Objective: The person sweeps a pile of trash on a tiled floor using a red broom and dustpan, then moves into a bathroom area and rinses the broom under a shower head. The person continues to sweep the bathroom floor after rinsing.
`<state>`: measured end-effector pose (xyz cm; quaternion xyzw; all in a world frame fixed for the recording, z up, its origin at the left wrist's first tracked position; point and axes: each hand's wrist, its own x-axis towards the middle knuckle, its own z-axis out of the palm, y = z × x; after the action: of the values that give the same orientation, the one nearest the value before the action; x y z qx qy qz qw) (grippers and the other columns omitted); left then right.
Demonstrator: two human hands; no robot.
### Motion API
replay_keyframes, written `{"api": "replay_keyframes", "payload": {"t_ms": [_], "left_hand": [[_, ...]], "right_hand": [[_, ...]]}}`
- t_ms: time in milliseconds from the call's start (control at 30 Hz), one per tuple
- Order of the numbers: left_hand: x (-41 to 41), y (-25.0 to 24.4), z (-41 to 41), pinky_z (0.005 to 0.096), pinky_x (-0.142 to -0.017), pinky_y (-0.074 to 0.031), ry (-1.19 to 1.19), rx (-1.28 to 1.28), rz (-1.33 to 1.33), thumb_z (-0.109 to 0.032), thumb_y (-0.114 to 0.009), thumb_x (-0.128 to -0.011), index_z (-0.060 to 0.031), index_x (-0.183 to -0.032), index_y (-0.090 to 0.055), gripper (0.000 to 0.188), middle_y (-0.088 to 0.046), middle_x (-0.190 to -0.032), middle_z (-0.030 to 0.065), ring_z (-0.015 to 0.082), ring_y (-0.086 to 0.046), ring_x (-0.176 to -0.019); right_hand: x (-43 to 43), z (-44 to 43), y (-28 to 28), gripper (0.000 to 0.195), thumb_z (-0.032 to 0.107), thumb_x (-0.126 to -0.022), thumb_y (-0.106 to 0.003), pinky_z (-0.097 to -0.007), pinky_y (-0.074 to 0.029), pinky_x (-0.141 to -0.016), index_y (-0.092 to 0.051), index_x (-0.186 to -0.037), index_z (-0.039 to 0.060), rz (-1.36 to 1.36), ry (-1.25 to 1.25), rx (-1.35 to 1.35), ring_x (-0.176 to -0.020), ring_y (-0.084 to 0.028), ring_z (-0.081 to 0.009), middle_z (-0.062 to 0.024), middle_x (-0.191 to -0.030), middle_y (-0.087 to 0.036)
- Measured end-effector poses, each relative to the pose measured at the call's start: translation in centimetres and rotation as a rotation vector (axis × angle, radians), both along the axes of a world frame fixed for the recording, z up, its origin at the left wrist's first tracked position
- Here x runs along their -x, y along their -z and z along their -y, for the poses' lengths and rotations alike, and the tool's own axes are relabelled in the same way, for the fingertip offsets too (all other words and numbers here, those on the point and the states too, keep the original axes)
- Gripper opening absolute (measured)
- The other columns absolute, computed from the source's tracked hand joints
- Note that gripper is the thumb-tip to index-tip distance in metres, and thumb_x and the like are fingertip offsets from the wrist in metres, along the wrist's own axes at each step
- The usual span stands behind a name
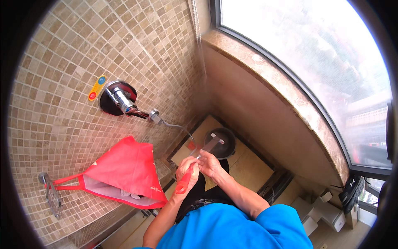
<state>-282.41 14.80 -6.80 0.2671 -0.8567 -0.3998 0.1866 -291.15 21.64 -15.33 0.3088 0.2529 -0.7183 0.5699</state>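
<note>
In front of my waist, my left hand (188,170) is closed around a red plastic handle (184,183) whose hollow end points back towards me. Right beside it, my right hand (210,164) pinches a small pale part at the far end of this handle between thumb and fingers. Beyond the fingers extends a translucent, blurred strip (212,143) with two white end pieces; whether it joins the handle is unclear. A grey shower hose (178,126) runs down from the wall towards my hands, its lower end partly hidden.
A chrome shower mixer (122,99) sticks out of the mosaic-tiled wall (71,124). A red bag (124,174) hangs from a metal wire rack (51,196). Below lies a dark round basin (222,151) on the floor. A stone window ledge (276,81) curves along the right; a black shoe (351,193) is near its end.
</note>
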Motion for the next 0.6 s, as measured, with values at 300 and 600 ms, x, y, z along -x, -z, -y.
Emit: {"api": "replay_keyframes", "payload": {"t_ms": [300,600], "left_hand": [[0.3,1.5,-2.0,0.0373,-0.079,-0.047,0.033,0.065,0.094,-0.015,-0.066,-0.074,-0.0088,-0.090,-0.064,0.018,-0.060,-0.100,0.0132,0.0311,-0.058,-0.092],[0.0,3.8,-4.1,0.0402,-0.080,-0.046,0.047,0.095,0.117,-0.016,-0.068,-0.070,-0.0092,-0.090,-0.065,0.021,-0.062,-0.095,0.0124,0.0313,-0.057,-0.094]], "right_hand": [[0.2,-1.8,2.7,0.012,0.015,-0.082,-0.061,-0.0400,-0.052,-0.066,-0.057,-0.087,0.0045,-0.033,0.064,0.041,-0.072,-0.061,-0.0242,-0.0106,-0.079,-0.062],[0.9,-4.4,4.7,0.016,0.013,-0.078,-0.067,-0.0398,-0.048,-0.076,-0.056,-0.087,0.0061,0.053,-0.008,0.044,-0.077,-0.059,-0.0257,-0.0118,-0.084,-0.060]]}}
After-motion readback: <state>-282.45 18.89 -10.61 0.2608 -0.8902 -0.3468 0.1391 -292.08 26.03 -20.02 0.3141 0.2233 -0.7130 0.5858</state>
